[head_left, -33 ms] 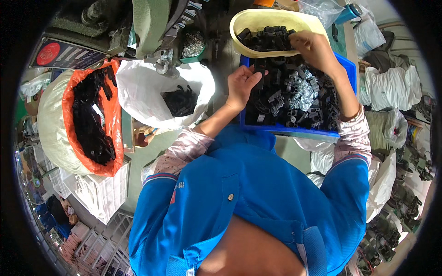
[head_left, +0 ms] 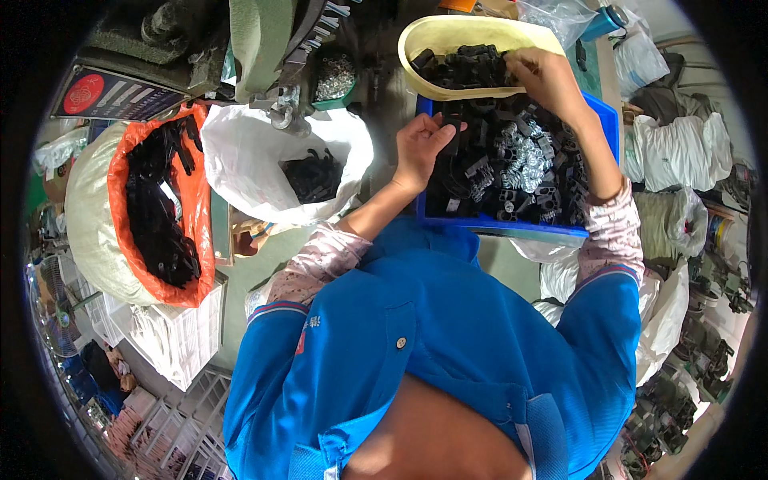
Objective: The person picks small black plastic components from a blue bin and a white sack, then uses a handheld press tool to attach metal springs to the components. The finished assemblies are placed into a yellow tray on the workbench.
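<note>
My left hand (head_left: 422,146) hovers over the left edge of a blue tray (head_left: 520,230) and pinches a small black plastic part (head_left: 453,128). The tray is full of black plastic parts and a heap of silver metal clips (head_left: 520,156). My right hand (head_left: 546,78) reaches further back, fingers curled down onto black parts (head_left: 460,68) lying in a cream oval basin (head_left: 420,32) at the tray's far edge. Whether its fingers grip a part is hidden. My blue shirt fills the lower middle of the view.
A white bag (head_left: 248,152) with black parts lies left of the tray. Further left is an orange-lined sack (head_left: 198,232) of longer black pieces. A small green tub of metal bits (head_left: 336,76) sits behind. White crates (head_left: 176,336) lower left, white bags (head_left: 680,144) right.
</note>
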{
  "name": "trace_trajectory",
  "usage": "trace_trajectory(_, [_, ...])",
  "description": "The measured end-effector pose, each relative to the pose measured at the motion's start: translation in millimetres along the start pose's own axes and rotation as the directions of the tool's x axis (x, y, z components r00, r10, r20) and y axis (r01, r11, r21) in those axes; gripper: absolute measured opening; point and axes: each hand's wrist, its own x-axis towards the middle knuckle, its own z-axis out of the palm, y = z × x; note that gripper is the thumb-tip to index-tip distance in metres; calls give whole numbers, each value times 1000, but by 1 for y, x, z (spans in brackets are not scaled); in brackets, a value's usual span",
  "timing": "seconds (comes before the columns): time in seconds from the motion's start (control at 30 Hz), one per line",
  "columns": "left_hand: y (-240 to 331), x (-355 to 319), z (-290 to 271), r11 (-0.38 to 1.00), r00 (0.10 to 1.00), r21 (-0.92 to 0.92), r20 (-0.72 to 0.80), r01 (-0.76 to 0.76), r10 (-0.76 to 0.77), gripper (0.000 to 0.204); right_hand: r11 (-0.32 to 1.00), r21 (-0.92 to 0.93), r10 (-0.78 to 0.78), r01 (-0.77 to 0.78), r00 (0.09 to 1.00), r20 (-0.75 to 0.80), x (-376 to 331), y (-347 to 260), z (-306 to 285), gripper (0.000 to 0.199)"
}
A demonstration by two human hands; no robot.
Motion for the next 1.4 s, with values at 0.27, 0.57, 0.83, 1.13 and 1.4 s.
trace_trajectory(0.27, [16, -2, -1, 998, 999, -54, 46, -26, 29, 14, 981, -154, 135, -117, 985, 111, 38, 10, 43, 23])
trace_trajectory(0.57, [106, -37, -64, 932, 979, -316, -42, 177, -200, 15, 601, 738, 344, -307, 933, 108, -18, -98, 23, 33])
trace_trajectory(0.83, [138, -67, -131, 969, 984, -223, -118, 103, -131, 11, 313, 895, 78, -318, 948, 309, -10, -175, 91, 33])
trace_trajectory(1.13, [154, -107, -151, 737, 969, 675, -164, -28, 187, 22, 460, 886, -170, -49, 975, 143, 14, -191, 124, 35])
trace_trajectory(1.4, [178, -112, -144, 505, 952, 838, 53, -206, 300, 32, 619, 780, -179, -93, 950, 255, 10, -201, 124, 33])
